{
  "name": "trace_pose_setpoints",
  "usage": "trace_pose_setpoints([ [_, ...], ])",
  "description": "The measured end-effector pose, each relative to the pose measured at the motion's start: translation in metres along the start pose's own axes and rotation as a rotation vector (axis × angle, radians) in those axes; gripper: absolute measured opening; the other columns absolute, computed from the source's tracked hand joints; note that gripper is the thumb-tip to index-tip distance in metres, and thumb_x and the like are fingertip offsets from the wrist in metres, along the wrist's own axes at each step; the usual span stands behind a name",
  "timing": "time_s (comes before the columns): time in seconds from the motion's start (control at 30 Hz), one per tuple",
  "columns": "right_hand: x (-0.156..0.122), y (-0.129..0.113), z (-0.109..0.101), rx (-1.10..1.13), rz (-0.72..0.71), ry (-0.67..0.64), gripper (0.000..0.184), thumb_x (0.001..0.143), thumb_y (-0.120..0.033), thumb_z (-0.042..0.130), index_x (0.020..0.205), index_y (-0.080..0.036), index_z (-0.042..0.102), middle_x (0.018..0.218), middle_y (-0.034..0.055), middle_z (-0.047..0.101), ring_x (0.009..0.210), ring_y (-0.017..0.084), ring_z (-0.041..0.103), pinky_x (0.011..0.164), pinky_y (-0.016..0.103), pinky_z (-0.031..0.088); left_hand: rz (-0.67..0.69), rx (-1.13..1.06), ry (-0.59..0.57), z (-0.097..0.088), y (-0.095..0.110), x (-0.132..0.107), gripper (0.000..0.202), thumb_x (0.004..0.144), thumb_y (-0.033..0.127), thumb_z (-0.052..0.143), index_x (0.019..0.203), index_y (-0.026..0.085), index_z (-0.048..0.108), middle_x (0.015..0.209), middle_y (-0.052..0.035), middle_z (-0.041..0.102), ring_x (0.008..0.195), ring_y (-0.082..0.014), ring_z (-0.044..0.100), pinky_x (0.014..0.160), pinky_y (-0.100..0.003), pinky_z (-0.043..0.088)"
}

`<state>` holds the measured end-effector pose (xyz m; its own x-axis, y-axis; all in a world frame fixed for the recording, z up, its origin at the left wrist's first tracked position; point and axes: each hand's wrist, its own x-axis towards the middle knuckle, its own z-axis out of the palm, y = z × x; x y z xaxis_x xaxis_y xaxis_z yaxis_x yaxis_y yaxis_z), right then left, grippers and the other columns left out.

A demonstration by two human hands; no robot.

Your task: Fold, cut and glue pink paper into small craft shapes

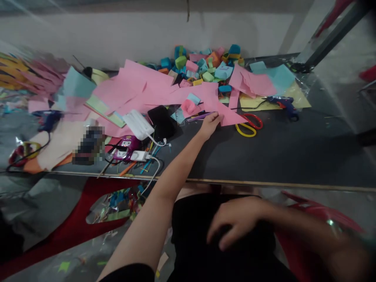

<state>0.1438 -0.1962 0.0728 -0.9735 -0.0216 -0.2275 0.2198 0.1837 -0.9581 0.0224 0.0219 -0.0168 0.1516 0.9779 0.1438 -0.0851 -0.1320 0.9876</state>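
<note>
My left hand (210, 123) reaches over the table, its fingers closed on the edge of a piece of pink paper (230, 116). A purple pen-like stick (201, 116) lies just beside these fingers. Scissors with red and yellow handles (246, 130) rest to the right, their blades hidden under the paper. My right hand (235, 221) is above my lap, away from the table and blurred by motion. Its thumb and fingers are apart, with nothing seen in them.
Folded paper pieces (202, 68) heap up against the wall. Glue guns lie at right (284, 105) and left (48, 119). Left of my arm are a white power bank (138, 124), a black phone (162, 122) and cables. A red chair (79, 219) stands below the table edge.
</note>
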Motion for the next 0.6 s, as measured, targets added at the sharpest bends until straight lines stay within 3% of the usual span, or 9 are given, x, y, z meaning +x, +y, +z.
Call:
trace_pose_setpoints([
  [0.03,-0.013,-0.009,-0.013,0.015,-0.02,0.018,0.024,0.094,-0.034,0.066,0.113,-0.021,0.075,0.103,0.0035,0.078,0.091,0.016,0.073,0.08,0.024,0.054,-0.003,-0.003,-0.019,0.001,0.001,0.001,0.034,0.09,0.041,0.068,0.07,0.02,0.052,0.068,0.0025,0.049,0.07,-0.0121,0.047,0.068,-0.025,0.041],
  [0.07,-0.027,-0.014,-0.032,-0.02,-0.024,0.167,0.021,0.094,-0.034,0.065,0.104,-0.021,0.077,0.092,0.0019,0.078,0.081,0.014,0.071,0.073,0.023,0.052,-0.004,-0.005,-0.032,0.003,0.003,0.002,0.035,0.09,0.042,0.068,0.07,0.02,0.05,0.067,0.0032,0.048,0.069,-0.0117,0.045,0.067,-0.025,0.04],
  [0.13,-0.052,-0.005,-0.078,-0.266,0.035,0.85,0.02,0.089,-0.035,0.065,0.075,-0.02,0.07,0.069,-0.0008,0.068,0.063,0.013,0.06,0.062,0.026,0.044,-0.007,-0.005,-0.02,0.005,0.006,0.004,0.04,0.091,0.042,0.068,0.067,0.021,0.045,0.064,0.005,0.041,0.064,-0.0106,0.04,0.064,-0.024,0.036],
  [0.2,-0.068,0.025,-0.126,-0.511,0.065,1.567,0.03,0.083,-0.041,0.067,0.064,-0.023,0.053,0.058,-0.0027,0.051,0.055,0.013,0.044,0.059,0.03,0.039,0.001,0.021,0.041,0.006,0.007,0.005,0.046,0.092,0.042,0.067,0.063,0.021,0.038,0.061,0.0064,0.033,0.061,-0.0101,0.034,0.061,-0.024,0.032],
  [0.27,-0.072,0.063,-0.162,-0.557,0.109,1.847,0.031,0.086,-0.048,0.06,0.068,-0.025,0.048,0.062,-0.0005,0.051,0.058,0.016,0.046,0.061,0.033,0.041,0.026,0.071,0.105,0.005,0.007,0.005,0.05,0.093,0.041,0.067,0.061,0.022,0.033,0.06,0.007,0.028,0.059,-0.0102,0.03,0.06,-0.025,0.029],
  [0.3,-0.07,0.08,-0.174,-0.539,0.111,1.92,0.028,0.084,-0.051,0.06,0.076,-0.025,0.052,0.071,0.0023,0.058,0.062,0.017,0.05,0.061,0.034,0.042,0.043,0.095,0.122,0.005,0.006,0.004,0.051,0.093,0.042,0.067,0.061,0.022,0.032,0.061,0.007,0.027,0.059,-0.0104,0.03,0.06,-0.026,0.028],
  [0.37,-0.063,0.102,-0.188,-0.559,0.104,1.875,0.035,0.079,-0.055,0.065,0.091,-0.023,0.059,0.094,0.0091,0.068,0.074,0.02,0.059,0.065,0.034,0.047,0.072,0.12,0.125,0.004,0.004,0.004,0.05,0.094,0.044,0.066,0.062,0.022,0.034,0.061,0.0066,0.028,0.059,-0.0106,0.031,0.06,-0.026,0.028],
  [0.5,-0.043,0.108,-0.191,-0.61,0.184,1.639,0.04,0.089,-0.061,0.055,0.091,-0.022,0.064,0.08,0.0066,0.071,0.072,0.021,0.064,0.072,0.035,0.047,0.113,0.091,0.126,0.002,0.0,0.002,0.045,0.093,0.045,0.066,0.063,0.021,0.042,0.062,0.0057,0.035,0.061,-0.0108,0.036,0.061,-0.026,0.032],
  [0.6,-0.036,0.103,-0.186,-0.652,0.293,1.584,0.047,0.094,-0.065,0.047,0.097,-0.021,0.066,0.077,0.007,0.071,0.07,0.021,0.064,0.071,0.034,0.045,0.114,0.025,0.129,0.002,0.001,0.002,0.035,0.091,0.043,0.067,0.068,0.02,0.054,0.066,0.0046,0.048,0.066,-0.0115,0.045,0.067,-0.025,0.04],
])
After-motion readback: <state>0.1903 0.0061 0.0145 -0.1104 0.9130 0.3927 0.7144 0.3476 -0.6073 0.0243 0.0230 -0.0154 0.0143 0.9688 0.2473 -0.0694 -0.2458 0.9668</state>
